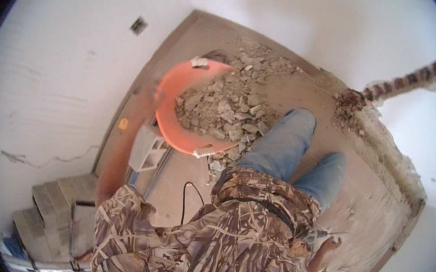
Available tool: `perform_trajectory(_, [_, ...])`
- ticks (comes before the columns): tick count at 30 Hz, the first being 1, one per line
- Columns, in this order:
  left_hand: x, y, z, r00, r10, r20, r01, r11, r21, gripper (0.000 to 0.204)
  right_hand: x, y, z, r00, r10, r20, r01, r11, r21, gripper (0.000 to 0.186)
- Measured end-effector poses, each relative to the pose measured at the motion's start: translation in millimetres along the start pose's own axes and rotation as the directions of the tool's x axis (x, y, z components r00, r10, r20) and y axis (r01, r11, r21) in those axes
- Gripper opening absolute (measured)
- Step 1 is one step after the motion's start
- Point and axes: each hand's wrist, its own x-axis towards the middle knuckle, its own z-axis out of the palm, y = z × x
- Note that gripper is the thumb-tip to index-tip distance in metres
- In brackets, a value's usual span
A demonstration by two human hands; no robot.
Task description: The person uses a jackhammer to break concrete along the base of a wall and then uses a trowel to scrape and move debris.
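Orange tub (168, 113), left hand (153, 91) beside it, right hand (330, 245) apart

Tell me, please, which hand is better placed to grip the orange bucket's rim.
Probably the left hand: though blurred, it appears at or close to the left side of the orange bucket, while the right hand is back by the hip, beyond the legs.

Counted on the floor (369, 204): one orange tub (168, 115) with two white-wrapped handles (205, 151); one pale hollow block (144, 148) near the left edge; rubble pieces (224, 107), numerous, not countable.
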Motion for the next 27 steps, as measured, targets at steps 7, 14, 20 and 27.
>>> perform_trajectory(7, [-195,30,130,0.827,-0.197,0.526,0.322,0.934,-0.156,0.031,157,-184,73,0.902,-0.116,0.417,0.016,0.972,0.236,0.032])
perform_trajectory(14, [-319,36,195,0.729,-0.263,0.632,0.358,0.934,-0.024,0.044,155,-329,117,0.634,-0.473,0.612,0.215,0.868,0.448,0.030])
perform_trajectory(20, [-271,51,218,0.742,-0.248,0.623,0.425,0.892,-0.153,0.045,123,-328,131,0.397,-0.557,0.730,0.323,0.829,0.457,0.025])
perform_trajectory(27, [-87,123,201,0.916,-0.065,0.396,0.194,0.936,-0.294,0.042,172,-343,72,0.416,-0.234,0.879,-0.046,0.960,0.277,0.020])
